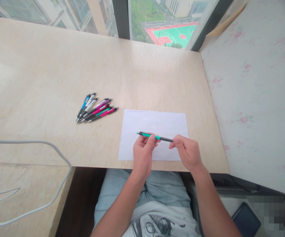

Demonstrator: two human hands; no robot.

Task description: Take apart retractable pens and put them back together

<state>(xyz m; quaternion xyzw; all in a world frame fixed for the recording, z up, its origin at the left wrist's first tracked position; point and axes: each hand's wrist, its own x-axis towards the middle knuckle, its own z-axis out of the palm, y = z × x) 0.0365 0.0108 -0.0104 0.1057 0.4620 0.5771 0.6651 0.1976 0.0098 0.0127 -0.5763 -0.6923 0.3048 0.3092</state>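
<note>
I hold a teal and black pen (154, 136) level above a white sheet of paper (154, 123). My left hand (143, 153) is closed round the teal part of its barrel. My right hand (187, 151) pinches the dark end of the same pen with thumb and fingertips. The sheet lies flat on the beige marble table (46, 65) near its front edge. A loose heap of several pens (95, 109), blue, white, pink and green, lies on the table to the left of the paper, apart from both hands.
A grey cable (56, 149) loops over the lower shelf at the left. A flower-patterned wall (256, 92) bounds the table's right side. A window (167, 23) runs along the far edge. A dark phone-like object (246, 220) lies low at the right, past my lap.
</note>
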